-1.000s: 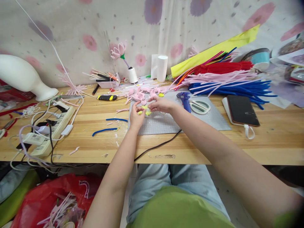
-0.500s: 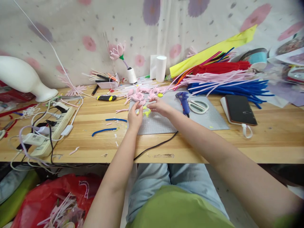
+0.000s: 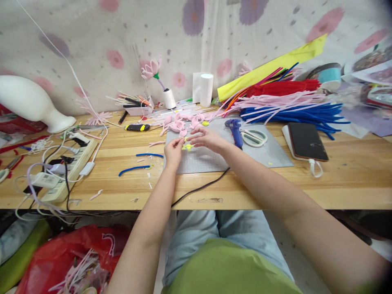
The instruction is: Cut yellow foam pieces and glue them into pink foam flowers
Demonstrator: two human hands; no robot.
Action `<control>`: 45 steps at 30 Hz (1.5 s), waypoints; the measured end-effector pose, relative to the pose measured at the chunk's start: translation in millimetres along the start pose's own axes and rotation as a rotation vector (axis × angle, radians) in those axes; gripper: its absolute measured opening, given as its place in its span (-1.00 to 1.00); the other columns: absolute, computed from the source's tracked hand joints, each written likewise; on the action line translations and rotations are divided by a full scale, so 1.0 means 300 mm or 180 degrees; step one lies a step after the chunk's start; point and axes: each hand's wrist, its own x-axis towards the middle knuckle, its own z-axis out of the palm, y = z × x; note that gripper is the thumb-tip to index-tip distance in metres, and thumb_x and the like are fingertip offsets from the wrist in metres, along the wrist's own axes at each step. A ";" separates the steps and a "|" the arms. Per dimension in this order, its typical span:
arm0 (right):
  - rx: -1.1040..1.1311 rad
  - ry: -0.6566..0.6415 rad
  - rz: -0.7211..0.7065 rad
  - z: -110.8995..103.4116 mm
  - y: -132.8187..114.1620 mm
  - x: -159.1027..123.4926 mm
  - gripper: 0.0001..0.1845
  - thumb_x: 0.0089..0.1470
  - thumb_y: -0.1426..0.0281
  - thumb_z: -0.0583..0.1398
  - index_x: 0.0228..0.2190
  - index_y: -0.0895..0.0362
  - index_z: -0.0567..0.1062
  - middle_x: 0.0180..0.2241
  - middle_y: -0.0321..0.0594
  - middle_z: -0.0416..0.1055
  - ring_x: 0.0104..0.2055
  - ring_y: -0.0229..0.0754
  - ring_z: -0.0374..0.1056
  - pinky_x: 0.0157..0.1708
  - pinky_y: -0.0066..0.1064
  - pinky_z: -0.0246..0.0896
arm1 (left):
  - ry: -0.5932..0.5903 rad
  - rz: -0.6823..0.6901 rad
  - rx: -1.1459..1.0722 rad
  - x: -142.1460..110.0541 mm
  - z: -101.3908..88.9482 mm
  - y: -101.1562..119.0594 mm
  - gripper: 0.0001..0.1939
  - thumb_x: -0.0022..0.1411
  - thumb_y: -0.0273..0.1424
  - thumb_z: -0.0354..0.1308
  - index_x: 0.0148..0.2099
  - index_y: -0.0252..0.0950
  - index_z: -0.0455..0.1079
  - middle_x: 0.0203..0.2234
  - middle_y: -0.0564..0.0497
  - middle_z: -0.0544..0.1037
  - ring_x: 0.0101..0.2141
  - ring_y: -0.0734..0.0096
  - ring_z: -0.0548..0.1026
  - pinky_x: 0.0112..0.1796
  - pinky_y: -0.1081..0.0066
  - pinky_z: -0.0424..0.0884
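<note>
Over the grey cutting mat (image 3: 208,163), my left hand (image 3: 173,152) has thumb and fingers pinched together, with a small yellow piece (image 3: 185,139) at the tips. My right hand (image 3: 211,139) is just to its right, fingers stretched and apart, holding nothing that I can see. More yellow bits (image 3: 188,146) lie on the mat between the two hands. Just beyond the fingertips are looped pink fuzzy-stem petals (image 3: 177,125) and another yellow piece (image 3: 205,123). A blue hot glue gun (image 3: 235,131) and white-handled scissors (image 3: 255,138) rest on the mat to the right.
Bundles of blue (image 3: 290,114), pink and red fuzzy stems lie at the back right. A black phone-like device (image 3: 308,141) sits at right. Leftward are a utility knife (image 3: 137,127), two blue stem pieces (image 3: 134,169) and a cable-crowded power strip (image 3: 70,171). A pink flower (image 3: 151,68) stands behind.
My left thumb and fingers have closed into a pinch near the yellow bits. My right hand stays beside it with its fingers still spread. The view has shifted slightly.
</note>
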 end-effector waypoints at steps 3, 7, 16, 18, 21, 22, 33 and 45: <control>-0.0546 0.0093 -0.0445 -0.104 -0.113 -0.097 -0.62 -0.31 0.43 0.37 -0.37 0.13 0.39 -0.30 -0.23 0.46 -0.34 -0.28 0.38 -0.33 -0.40 0.32 | 0.0170 -0.0099 -0.0127 0.008 -0.011 0.003 -0.86 -0.04 -0.38 0.24 -0.38 -0.34 0.47 -0.51 0.03 0.54 -0.45 0.51 0.45 -0.32 0.46 0.36; -0.0898 0.0867 -0.1035 -0.313 -0.228 -0.240 -0.74 -0.20 0.34 0.34 -0.41 0.13 0.43 -0.42 -0.28 0.42 -0.43 -0.34 0.32 -0.37 -0.43 0.26 | 0.0268 -0.0164 -0.0327 0.017 -0.012 0.003 -0.88 -0.09 -0.43 0.27 -0.42 -0.34 0.45 -0.54 0.06 0.51 -0.48 0.53 0.43 -0.33 0.48 0.35; -0.4311 0.1807 0.0048 -0.552 0.015 -0.233 -0.71 -0.09 0.26 0.25 -0.34 0.20 0.48 -0.30 -0.02 0.43 -0.24 -0.07 0.30 -0.23 -0.26 0.15 | 0.0201 -0.0226 -0.0452 0.012 0.001 -0.001 -0.94 -0.03 -0.44 0.24 -0.46 -0.34 0.46 -0.54 0.05 0.52 -0.46 0.50 0.45 -0.30 0.46 0.34; -0.4757 0.1833 -0.0070 -0.549 0.052 -0.214 -0.66 -0.01 0.23 0.18 -0.26 0.23 0.48 -0.23 0.05 0.41 -0.14 0.00 0.29 -0.16 -0.24 0.14 | 0.0157 -0.0229 -0.0425 0.007 -0.002 -0.003 -0.94 0.00 -0.44 0.22 -0.46 -0.34 0.46 -0.52 0.03 0.53 -0.47 0.52 0.44 -0.30 0.46 0.33; -0.5021 0.2040 0.0028 -0.549 0.069 -0.202 -0.59 0.05 0.23 0.11 -0.17 0.28 0.45 -0.18 0.13 0.40 -0.10 0.06 0.28 -0.13 -0.21 0.13 | 0.0065 -0.0228 -0.0372 0.003 -0.003 -0.004 -0.89 0.05 -0.42 0.19 -0.47 -0.33 0.44 -0.52 0.03 0.52 -0.50 0.54 0.42 -0.34 0.48 0.32; -0.5074 0.2077 0.0097 -0.551 0.071 -0.201 -0.58 0.05 0.23 0.11 -0.16 0.29 0.44 -0.18 0.16 0.39 -0.09 0.07 0.28 -0.13 -0.20 0.13 | 0.0035 -0.0217 -0.0348 0.003 -0.003 -0.004 -0.88 0.07 -0.41 0.18 -0.48 -0.33 0.44 -0.53 0.03 0.51 -0.51 0.54 0.41 -0.36 0.49 0.31; -0.3264 0.3017 0.0198 -0.526 0.016 -0.215 -0.71 0.09 0.32 0.08 -0.16 0.22 0.34 -0.19 0.10 0.41 -0.23 -0.09 0.32 -0.26 -0.30 0.12 | -0.0026 -0.0165 -0.0199 0.004 -0.002 0.006 -0.94 0.10 -0.48 0.13 -0.41 -0.33 0.42 -0.44 0.01 0.52 -0.46 0.55 0.39 -0.38 0.52 0.28; -0.3713 0.1892 -0.1225 -0.201 -0.123 -0.208 -0.57 -0.13 0.04 0.24 -0.35 0.08 0.31 -0.46 -0.26 0.39 -0.45 -0.21 0.27 -0.47 -0.40 0.05 | 0.0165 -0.0305 -0.0549 0.010 -0.004 0.008 -0.92 0.04 -0.42 0.20 -0.38 -0.34 0.42 -0.46 0.04 0.52 -0.48 0.59 0.39 -0.34 0.51 0.31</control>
